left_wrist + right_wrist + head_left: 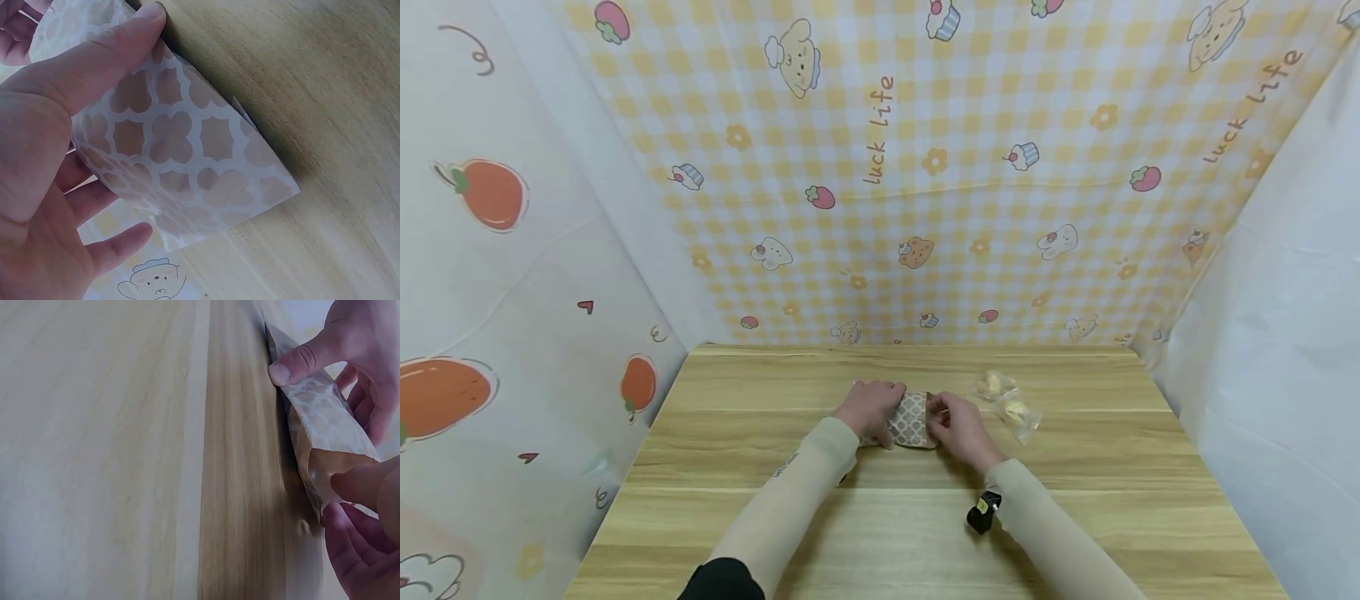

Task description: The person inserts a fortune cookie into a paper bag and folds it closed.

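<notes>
A paper bag (912,421) with a white lattice pattern on grey-brown lies on its side on the wooden table. My left hand (872,412) grips it around the middle; in the left wrist view the thumb (112,59) stretches across its upper face and the fingers lie at its other side. The bag's closed end (237,212) points away from the other hand. At the open mouth, my right hand (957,425) pinches the rim. The right wrist view shows the right thumb (359,487) just inside the brown mouth (325,464), with fingers curled at the edge.
Two small clear packets (994,384) (1017,413), each with a pale yellow piece inside, lie just beyond the right hand. A checked, printed cloth (880,250) hangs behind the table's (760,383) back edge. White sheets (1270,275) hang at both sides.
</notes>
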A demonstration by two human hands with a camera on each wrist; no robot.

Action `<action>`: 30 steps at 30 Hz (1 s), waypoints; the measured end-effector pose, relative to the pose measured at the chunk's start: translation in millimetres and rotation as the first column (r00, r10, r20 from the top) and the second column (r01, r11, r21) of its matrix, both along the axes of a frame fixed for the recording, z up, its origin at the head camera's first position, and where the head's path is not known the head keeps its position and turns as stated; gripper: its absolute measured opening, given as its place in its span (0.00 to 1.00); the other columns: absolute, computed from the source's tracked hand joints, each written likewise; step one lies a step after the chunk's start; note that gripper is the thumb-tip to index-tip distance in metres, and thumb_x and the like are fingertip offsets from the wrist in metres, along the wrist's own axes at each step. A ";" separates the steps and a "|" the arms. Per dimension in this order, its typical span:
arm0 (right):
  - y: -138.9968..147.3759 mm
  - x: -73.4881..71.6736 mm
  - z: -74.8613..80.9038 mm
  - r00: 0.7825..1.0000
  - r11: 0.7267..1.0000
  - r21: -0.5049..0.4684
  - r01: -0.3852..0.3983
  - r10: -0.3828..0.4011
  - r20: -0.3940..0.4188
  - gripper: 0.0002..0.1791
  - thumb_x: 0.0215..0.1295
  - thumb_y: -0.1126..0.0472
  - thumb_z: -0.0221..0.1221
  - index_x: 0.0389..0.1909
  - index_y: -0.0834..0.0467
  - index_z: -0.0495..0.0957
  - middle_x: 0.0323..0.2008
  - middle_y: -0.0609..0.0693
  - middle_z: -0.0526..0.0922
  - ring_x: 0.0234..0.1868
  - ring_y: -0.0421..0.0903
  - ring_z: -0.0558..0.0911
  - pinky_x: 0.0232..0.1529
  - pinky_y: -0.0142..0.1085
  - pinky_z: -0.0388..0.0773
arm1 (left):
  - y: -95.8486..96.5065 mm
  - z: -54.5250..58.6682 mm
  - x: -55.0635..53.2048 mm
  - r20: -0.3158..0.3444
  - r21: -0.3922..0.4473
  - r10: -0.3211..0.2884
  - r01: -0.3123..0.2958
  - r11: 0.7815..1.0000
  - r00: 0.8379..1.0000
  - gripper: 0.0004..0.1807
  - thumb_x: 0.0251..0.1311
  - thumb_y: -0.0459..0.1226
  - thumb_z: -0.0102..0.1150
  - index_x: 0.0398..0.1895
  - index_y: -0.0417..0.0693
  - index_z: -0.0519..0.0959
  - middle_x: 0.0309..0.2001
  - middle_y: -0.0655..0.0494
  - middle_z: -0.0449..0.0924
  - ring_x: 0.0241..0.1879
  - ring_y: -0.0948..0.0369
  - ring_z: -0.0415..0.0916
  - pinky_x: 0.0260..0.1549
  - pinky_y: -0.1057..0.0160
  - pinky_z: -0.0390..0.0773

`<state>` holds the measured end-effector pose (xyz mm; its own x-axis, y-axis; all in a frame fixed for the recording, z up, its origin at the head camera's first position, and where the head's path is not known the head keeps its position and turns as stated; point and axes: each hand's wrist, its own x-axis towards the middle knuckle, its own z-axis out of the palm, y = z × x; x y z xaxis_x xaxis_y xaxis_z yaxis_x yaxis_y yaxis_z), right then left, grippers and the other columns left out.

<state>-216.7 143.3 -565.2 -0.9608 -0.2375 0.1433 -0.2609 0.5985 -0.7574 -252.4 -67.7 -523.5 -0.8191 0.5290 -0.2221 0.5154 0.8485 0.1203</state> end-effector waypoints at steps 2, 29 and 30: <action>-0.9 -1.5 0.4 1.000 1.000 -0.006 -0.003 0.003 0.019 0.11 0.61 0.75 0.67 0.42 0.60 0.83 0.37 0.50 0.87 0.36 0.42 0.85 0.40 0.35 0.85 | 0.3 0.0 -0.4 -0.001 0.001 -0.002 0.002 1.000 1.000 0.44 0.38 0.51 0.89 0.59 0.55 0.72 0.57 0.55 0.83 0.57 0.54 0.80 0.58 0.43 0.77; -6.6 -12.1 -7.2 0.991 0.993 -0.055 -0.100 0.105 0.086 0.13 0.61 0.76 0.67 0.46 0.66 0.88 0.41 0.58 0.90 0.40 0.48 0.88 0.40 0.35 0.86 | -0.2 -2.0 -2.3 -0.008 0.022 -0.039 0.039 0.999 0.999 0.36 0.37 0.48 0.90 0.46 0.55 0.74 0.41 0.60 0.81 0.42 0.60 0.79 0.48 0.49 0.82; -6.5 -12.2 -8.8 0.990 0.992 -0.063 -0.107 0.112 0.088 0.13 0.61 0.76 0.67 0.47 0.66 0.88 0.41 0.58 0.90 0.40 0.48 0.88 0.40 0.36 0.86 | -0.2 -2.5 -2.7 -0.011 0.022 -0.044 0.045 0.999 0.999 0.36 0.37 0.48 0.90 0.47 0.55 0.75 0.42 0.60 0.81 0.42 0.59 0.79 0.48 0.50 0.82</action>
<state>-228.9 136.9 -574.0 -0.9390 -0.3361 0.0727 -0.2507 0.5244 -0.8137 -255.1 -67.8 -526.0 -0.7967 0.5697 -0.2016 0.5538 0.8218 0.1338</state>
